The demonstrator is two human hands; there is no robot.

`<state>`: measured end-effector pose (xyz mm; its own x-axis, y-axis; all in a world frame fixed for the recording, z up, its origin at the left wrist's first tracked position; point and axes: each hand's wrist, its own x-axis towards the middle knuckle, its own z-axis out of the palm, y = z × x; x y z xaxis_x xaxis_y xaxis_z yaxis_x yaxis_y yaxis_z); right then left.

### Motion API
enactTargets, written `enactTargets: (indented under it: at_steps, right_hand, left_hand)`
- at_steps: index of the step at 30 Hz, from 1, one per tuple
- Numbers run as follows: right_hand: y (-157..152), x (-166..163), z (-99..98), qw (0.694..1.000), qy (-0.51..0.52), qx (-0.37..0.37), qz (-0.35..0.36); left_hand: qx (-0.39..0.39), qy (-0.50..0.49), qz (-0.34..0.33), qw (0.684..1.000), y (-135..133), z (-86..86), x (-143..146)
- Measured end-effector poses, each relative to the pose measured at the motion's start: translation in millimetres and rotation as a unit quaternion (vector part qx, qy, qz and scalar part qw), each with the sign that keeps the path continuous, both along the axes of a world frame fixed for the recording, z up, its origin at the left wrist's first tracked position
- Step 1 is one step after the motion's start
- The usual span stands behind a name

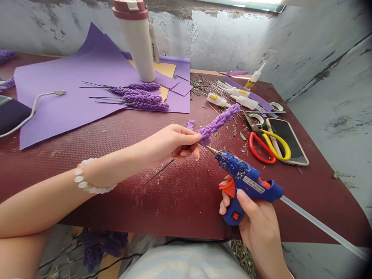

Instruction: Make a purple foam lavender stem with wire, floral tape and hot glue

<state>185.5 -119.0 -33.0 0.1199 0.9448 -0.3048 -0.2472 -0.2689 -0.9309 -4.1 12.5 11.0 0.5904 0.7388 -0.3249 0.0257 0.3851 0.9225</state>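
Note:
Pinched between the fingers of my left hand (183,143) is an artificial lavender stem (219,124), its purple flower head pointing up and right. The thin green stem sticks out below my fingers, toward the lower left. In my right hand (258,224) is a blue hot glue gun (241,174) with an orange trigger, my fingers wrapped round its handle. Its metal nozzle is at the base of the flower head; whether it touches cannot be told. A long translucent glue stick (319,224) juts from the gun's back. A small purple strip (190,124) lies behind my left hand.
Several lavender stems (139,97) lie on purple sheets (72,89) beside a white tumbler (136,42). Small glue bottles (217,100), wires, green tape rolls (257,119), red-and-yellow-handled scissors (263,145) and a phone (290,141) occupy the right. A white cable (35,106) crosses the left.

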Motion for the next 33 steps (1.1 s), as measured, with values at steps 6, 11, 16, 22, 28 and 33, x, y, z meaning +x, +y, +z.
enactTargets:
  at_steps: [6, 11, 16, 22, 28, 33]
  right_hand:
    - [-4.0, 2.6, -7.0, 0.998, -0.048, 0.02, -0.026]
    - [-4.7, 3.1, -7.8, 0.997, -0.059, 0.028, -0.028]
    - [-3.1, 1.9, -4.2, 0.996, -0.085, 0.03, -0.022]
    - [3.3, 7.5, -14.0, 0.981, -0.147, 0.07, -0.103]
    - [14.9, 25.9, -7.8, 0.977, -0.181, 0.075, -0.083]
    - [30.5, 46.1, 1.6, 0.982, -0.183, 0.023, -0.028]
  left_hand:
    - [-0.002, 0.002, -0.002, 1.0, 2.1, -2.8, -2.0]
    - [-0.003, 0.012, -0.013, 1.0, 1.6, -4.4, -1.7]
    - [-0.027, -0.003, 0.0, 1.0, -0.3, -1.0, 2.1]
    - [-0.025, 0.018, -0.007, 1.0, 0.7, 0.4, 1.6]
    - [-0.036, -0.02, -0.021, 0.999, 0.2, -2.8, -1.0]
    - [-0.022, -0.046, -0.02, 0.998, 0.0, 3.0, -3.8]
